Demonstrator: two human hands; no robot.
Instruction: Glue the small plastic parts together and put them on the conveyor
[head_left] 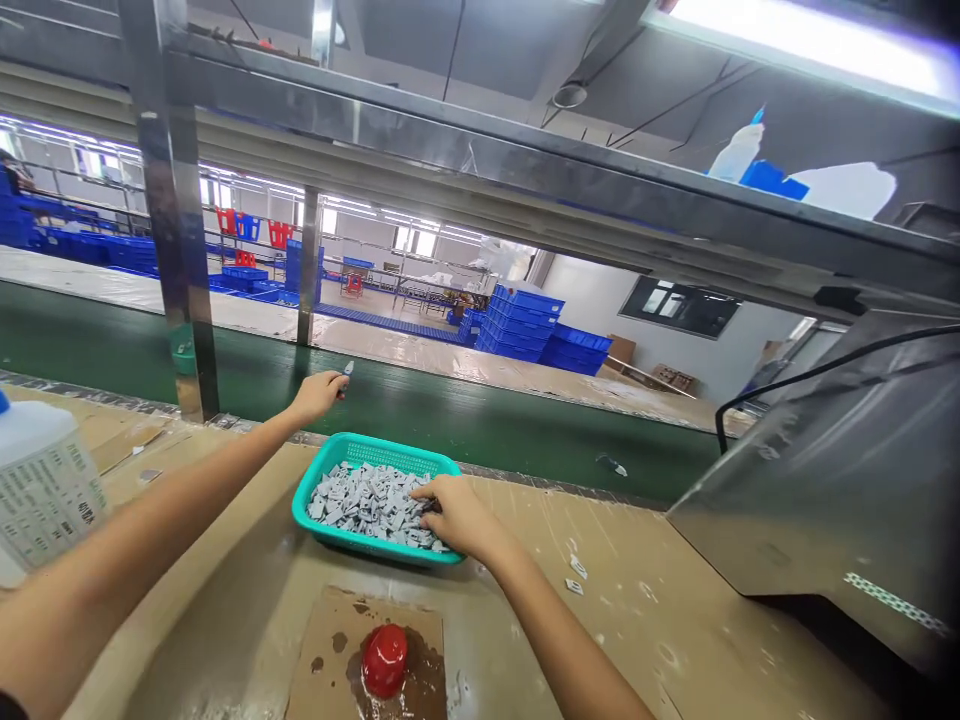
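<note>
Over the green conveyor belt (480, 410), my left hand (316, 396) is closed on a small dark piece with a pale pointed tip (349, 369). My right hand (456, 515) reaches over the right side of a teal plastic basket (304, 490), its thumb and finger apart among the loose pieces. Many small grey-white plastic parts (367, 500) fill this basket; whether a fingertip grips one is hidden. In front of the basket, a wet red rounded object (385, 660) sits on a stained cardboard piece (322, 640).
Two loose grey-white parts (576, 567) lie right of the basket. Another dark, pale-tipped piece (616, 467) rests on the belt. A large labelled white jug (41, 490) stands at left, a metal housing (840, 480) at right. A steel post (176, 220) rises beside the belt.
</note>
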